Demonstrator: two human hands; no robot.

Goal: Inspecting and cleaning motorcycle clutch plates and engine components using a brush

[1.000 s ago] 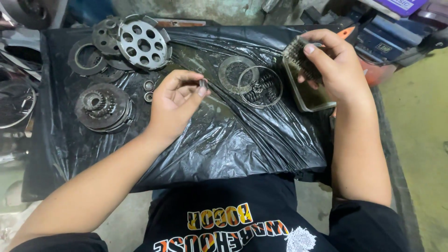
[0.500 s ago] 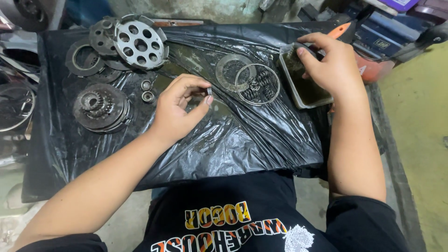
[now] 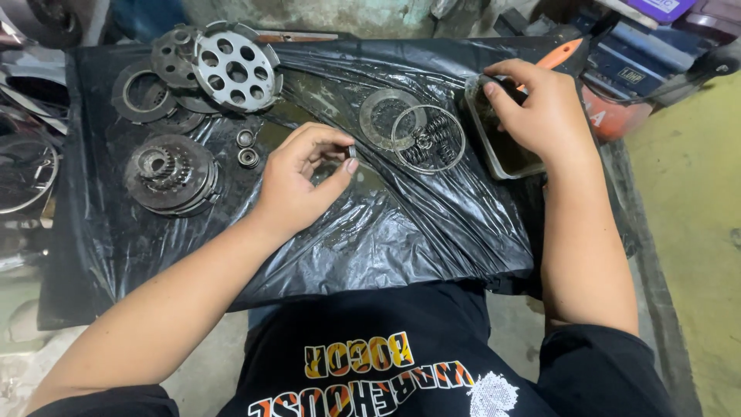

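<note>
My left hand point(image 3: 302, 179) hovers over the black plastic sheet point(image 3: 363, 232) and pinches a small metal part point(image 3: 352, 151) between thumb and fingers. My right hand point(image 3: 542, 108) reaches into a clear rectangular tray point(image 3: 503, 158) of dirty liquid at the right, fingertips curled at its far rim; what they grip is hidden. Between the hands lie a thin clutch ring point(image 3: 428, 139) with several springs point(image 3: 432, 137) inside it and a friction disc point(image 3: 384, 116).
At the left lie a geared clutch hub point(image 3: 168, 173), two small bearings point(image 3: 247, 148), a round drilled pressure plate point(image 3: 235, 69) and dark ring plates point(image 3: 143, 93). An orange-handled tool point(image 3: 559, 52) and boxes sit at the back right. Concrete floor lies to the right.
My left hand has drifted slightly right with the small part pinched. My right hand moved from the tray's near side to its far rim.
</note>
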